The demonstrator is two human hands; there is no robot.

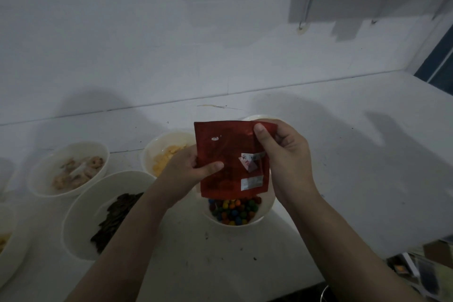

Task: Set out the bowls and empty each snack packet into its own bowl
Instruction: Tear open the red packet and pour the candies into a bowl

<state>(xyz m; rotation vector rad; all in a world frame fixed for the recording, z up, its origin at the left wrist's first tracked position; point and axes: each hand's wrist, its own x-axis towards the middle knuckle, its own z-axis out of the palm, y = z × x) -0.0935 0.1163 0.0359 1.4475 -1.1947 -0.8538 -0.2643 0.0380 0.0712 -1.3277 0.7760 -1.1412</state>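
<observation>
Foil packet [230,159] hangs mouth-down over the near bowl [266,213] of candies [234,209], light and crinkly I judge, my left fingers [210,168] and right fingers [263,137] pinching its side and top corner.

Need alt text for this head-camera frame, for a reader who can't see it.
Two hands, left hand and right hand, hold a red snack packet upended over a white bowl of coloured candies on a white counter. To the left stand bowls of dark seeds, yellow chips and pale ring snacks.
</observation>
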